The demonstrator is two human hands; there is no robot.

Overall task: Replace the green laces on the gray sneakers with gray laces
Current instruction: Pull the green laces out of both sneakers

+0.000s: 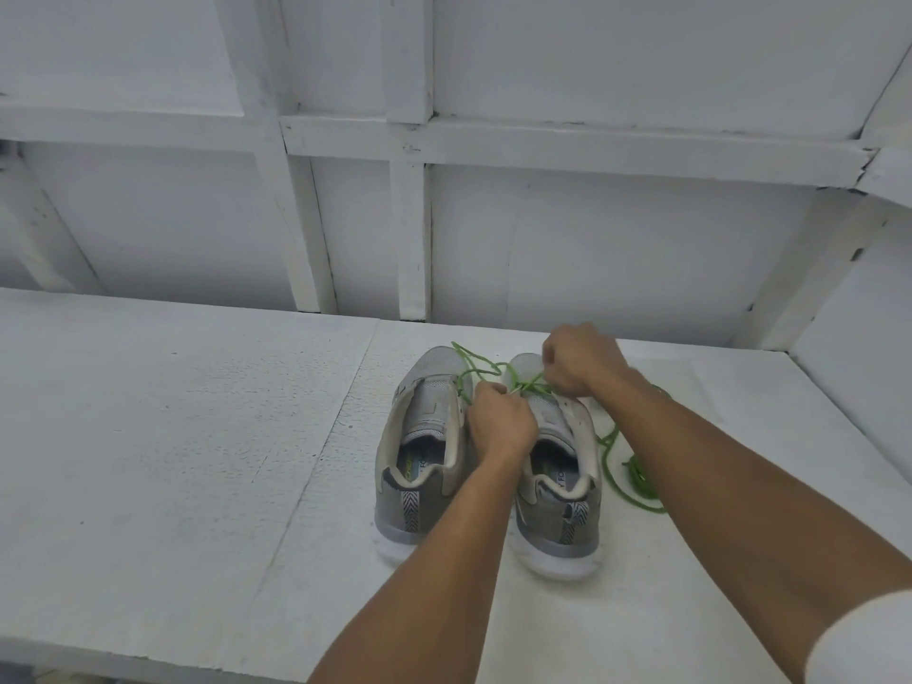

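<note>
Gray sneakers (397, 496) stand together on the white bench (172, 436). Above the right sneaker (552, 520), the left hand (501, 427) and right hand (582, 360) pinch its green lace (538, 387) with curled fingers; loose lace (641, 478) trails beside that sneaker.

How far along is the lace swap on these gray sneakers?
Done: the left sneaker looks unlaced. In hand: the left hand and right hand work the green lace on the right sneaker. Left: freeing it, then threading gray laces, none in view.

White painted bench (172, 436) — framed white wall panels (592, 239) behind, perhaps wooden, evenly lit.
</note>
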